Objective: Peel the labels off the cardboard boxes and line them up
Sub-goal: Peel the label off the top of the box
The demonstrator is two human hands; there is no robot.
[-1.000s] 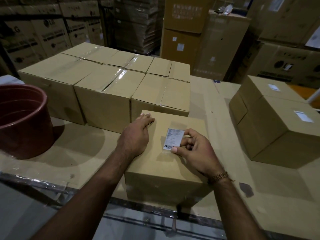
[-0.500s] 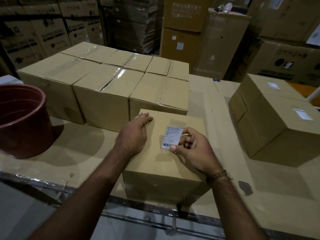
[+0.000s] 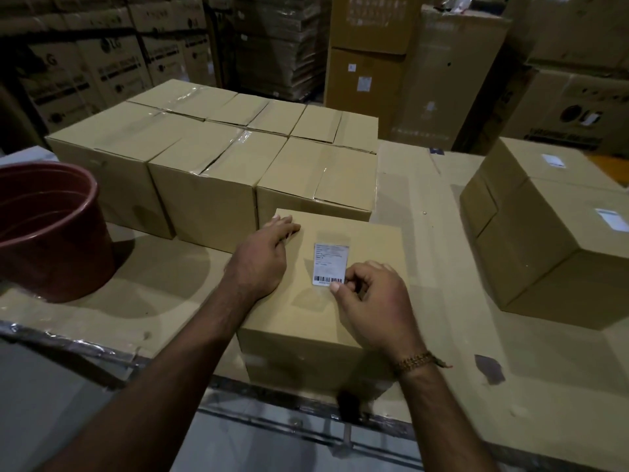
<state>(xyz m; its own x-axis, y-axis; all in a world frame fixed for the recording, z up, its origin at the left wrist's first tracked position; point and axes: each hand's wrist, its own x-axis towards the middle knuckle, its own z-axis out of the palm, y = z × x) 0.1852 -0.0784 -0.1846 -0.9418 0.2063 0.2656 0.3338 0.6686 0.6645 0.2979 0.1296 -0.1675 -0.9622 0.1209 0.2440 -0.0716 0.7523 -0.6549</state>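
Label point(image 3: 329, 264) has lifted further, pinched in the right grip point(image 3: 369, 303) (left grip point(image 3: 262, 258) flat on box point(image 3: 306, 311)).

- The label point(image 3: 331, 264) now lies flatter against the top of the cardboard box point(image 3: 316, 301); a second ago its right side was lifted clear.
- The right hand point(image 3: 371, 301) has slid toward the label's near right corner, thumb and fingertips pinching there instead of halfway up its right edge.
- The left hand point(image 3: 263, 258) has barely shifted on the box's far left corner.
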